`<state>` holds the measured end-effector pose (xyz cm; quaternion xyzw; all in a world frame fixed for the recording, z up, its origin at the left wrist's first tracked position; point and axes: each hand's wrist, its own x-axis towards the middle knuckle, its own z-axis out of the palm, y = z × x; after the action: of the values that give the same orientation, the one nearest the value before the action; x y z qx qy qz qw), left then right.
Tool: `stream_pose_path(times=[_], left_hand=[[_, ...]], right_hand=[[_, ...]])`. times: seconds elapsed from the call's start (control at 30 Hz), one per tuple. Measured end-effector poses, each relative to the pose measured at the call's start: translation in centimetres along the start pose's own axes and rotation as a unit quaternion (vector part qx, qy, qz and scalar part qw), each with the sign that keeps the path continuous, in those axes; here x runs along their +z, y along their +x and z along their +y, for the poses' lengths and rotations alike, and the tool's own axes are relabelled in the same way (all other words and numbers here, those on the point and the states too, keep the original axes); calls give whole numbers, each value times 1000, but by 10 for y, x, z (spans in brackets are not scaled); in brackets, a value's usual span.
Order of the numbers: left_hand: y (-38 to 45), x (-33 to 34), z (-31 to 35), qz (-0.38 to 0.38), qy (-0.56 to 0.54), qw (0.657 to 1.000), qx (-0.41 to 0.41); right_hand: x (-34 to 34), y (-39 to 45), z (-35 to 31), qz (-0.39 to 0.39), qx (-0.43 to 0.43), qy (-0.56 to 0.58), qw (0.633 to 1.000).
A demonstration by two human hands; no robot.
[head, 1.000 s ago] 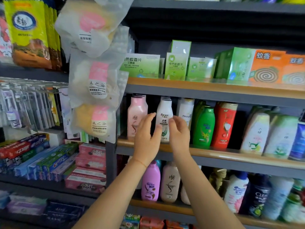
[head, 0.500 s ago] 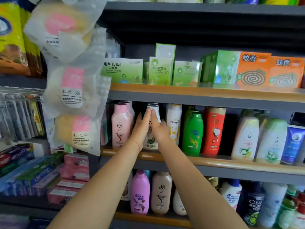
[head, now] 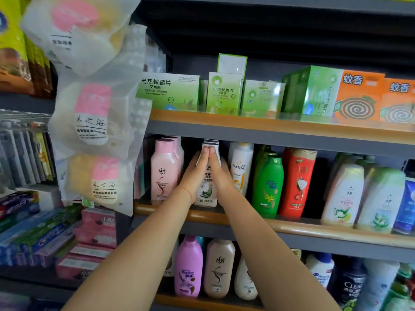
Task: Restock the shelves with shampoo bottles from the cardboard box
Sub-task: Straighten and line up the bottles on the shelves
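Observation:
A white shampoo bottle [head: 208, 191] with a striped cap stands upright on the middle shelf [head: 292, 230], between a pink bottle [head: 165, 173] and a white Pantene bottle [head: 240, 167]. My left hand [head: 195, 175] and my right hand [head: 221, 176] lie side by side against its front, fingers straight and pointing up. Their fingertips meet just below the cap. The hands hide most of the bottle's upper label. The cardboard box is out of view.
Green [head: 268, 187] and red [head: 297, 182] bottles stand to the right on the same shelf. Green and orange boxes [head: 314, 90] fill the shelf above. More bottles [head: 188, 268] stand below. Bagged sponges [head: 94, 117] hang at the left, beside toothpaste boxes [head: 40, 239].
Both hands were spread apart around the white bottle. They have closed together and now lie flat against its front. The view has moved closer to the shelf.

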<state>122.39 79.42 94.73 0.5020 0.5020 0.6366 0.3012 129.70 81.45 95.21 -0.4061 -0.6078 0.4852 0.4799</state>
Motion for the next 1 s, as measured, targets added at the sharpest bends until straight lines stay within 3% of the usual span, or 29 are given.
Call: stream_pose_path(times=[1.0], left_hand=[[16,-4,-8,2,-17,1000,-1]], right_hand=[[2,10,5,-11,-31,28,999]])
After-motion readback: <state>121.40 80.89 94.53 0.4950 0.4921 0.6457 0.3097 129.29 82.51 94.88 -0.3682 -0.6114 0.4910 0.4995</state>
